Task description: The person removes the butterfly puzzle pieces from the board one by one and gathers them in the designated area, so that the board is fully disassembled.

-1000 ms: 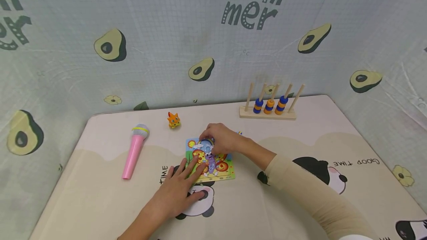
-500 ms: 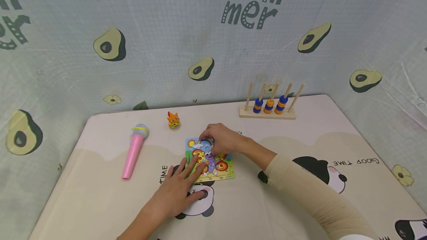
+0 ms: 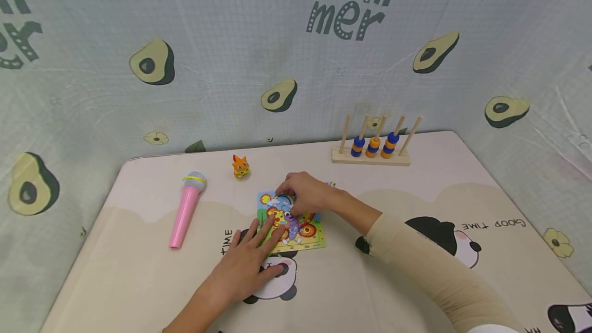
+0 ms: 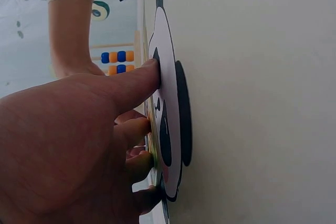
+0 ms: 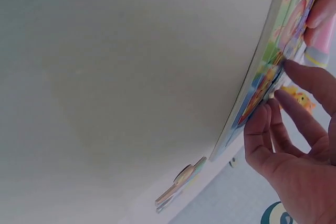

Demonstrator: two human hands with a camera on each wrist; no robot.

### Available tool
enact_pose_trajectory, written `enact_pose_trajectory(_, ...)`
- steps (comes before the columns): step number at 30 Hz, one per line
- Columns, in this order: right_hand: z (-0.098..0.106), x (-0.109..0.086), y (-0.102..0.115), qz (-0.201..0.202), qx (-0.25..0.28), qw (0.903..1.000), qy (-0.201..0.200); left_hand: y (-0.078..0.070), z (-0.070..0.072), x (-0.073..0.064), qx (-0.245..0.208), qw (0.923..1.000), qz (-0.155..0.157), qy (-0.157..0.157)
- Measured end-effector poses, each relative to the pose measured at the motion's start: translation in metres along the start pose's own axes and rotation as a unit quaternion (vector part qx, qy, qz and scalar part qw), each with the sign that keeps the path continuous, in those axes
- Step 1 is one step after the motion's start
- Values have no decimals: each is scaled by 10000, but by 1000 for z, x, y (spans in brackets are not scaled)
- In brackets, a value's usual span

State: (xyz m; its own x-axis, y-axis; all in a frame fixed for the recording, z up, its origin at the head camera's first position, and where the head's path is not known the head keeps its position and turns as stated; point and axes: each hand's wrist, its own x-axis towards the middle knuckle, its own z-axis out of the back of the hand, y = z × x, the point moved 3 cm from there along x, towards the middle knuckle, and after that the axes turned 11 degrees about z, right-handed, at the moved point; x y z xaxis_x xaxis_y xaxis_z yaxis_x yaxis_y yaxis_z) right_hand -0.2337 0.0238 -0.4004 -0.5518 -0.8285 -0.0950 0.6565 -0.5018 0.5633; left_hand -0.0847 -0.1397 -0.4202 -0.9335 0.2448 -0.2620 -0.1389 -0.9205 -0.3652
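Observation:
A colorful butterfly jigsaw puzzle board (image 3: 314, 240) lies flat on the table in the head view. My left hand (image 3: 247, 261) spreads over its lower left part, straight fingers resting on the picture and thumb on the tablecloth. At the board's top edge my right hand (image 3: 307, 191) pinches a light-blue puzzle piece (image 3: 284, 202) between thumb and fingers, close over the picture. The right wrist view shows the thumb and fingertips right at the board's surface. The right hand hides the board's upper right corner.
Loose puzzle pieces (image 5: 181, 184) lie just beyond the board, mostly behind my right hand in the head view. A pink toy microphone (image 3: 186, 212) is at left, a small orange animal figure (image 3: 241, 167) behind the board. A wooden bead abacus (image 3: 371, 157) stands at back right.
My right hand and the blue puzzle piece have shifted very slightly left. The left hand keeps its place on the board.

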Motion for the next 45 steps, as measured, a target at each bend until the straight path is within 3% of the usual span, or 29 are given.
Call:
enact_pose_trajectory(10, 0, -1, -3, 9, 67, 10000, 31, -1, 0, 1, -24, 10000, -4, 1)
enact_pose_trajectory(38, 25, -45, -35, 82, 398, 9947, -939, -1, -1, 1, -5, 10000, 59, -14)
enact_pose_trajectory(45, 35, -56, -43, -140, 473, 9924, -1129, 0, -2, 1, -29, 10000, 43, -26)
